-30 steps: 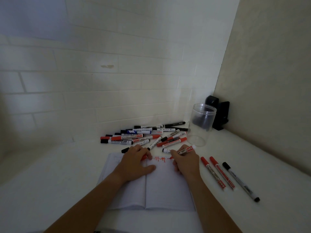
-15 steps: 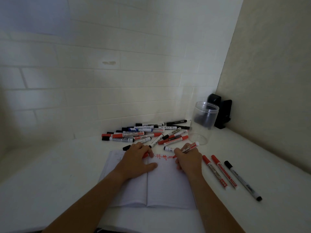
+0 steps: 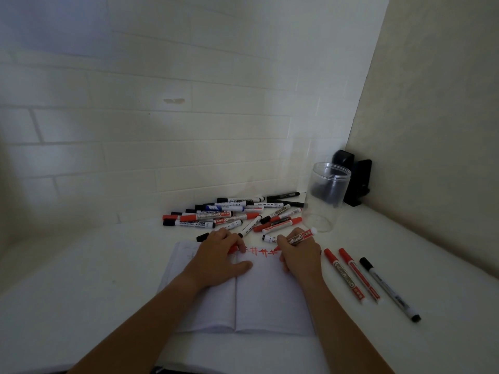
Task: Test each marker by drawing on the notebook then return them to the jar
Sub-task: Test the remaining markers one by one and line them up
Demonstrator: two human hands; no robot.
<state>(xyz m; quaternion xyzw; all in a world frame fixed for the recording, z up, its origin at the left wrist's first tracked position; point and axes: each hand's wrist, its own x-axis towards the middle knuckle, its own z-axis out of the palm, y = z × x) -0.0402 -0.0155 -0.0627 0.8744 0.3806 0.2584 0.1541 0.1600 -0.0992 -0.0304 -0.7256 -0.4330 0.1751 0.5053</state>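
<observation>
My right hand [image 3: 298,255] grips red marker [image 3: 299,238], tip on open notebook [image 3: 270,298]; left hand [image 3: 218,259] pinches red cap [image 3: 232,249], palm pressing page. Jar [image 3: 326,197] beyond.

"WHITEBOARD MARKER" stood on a black-capped marker [image 3: 189,223] at the pile's near left, and "WHITEBOARD" on the red marker [image 3: 205,216] just behind it. The red marker [image 3: 344,276] lying right of the notebook read "WHITEBOARD" too. Other print was too small to read.

Single head-worn view, looking forward and down, close over table [image 3: 81,279]
</observation>
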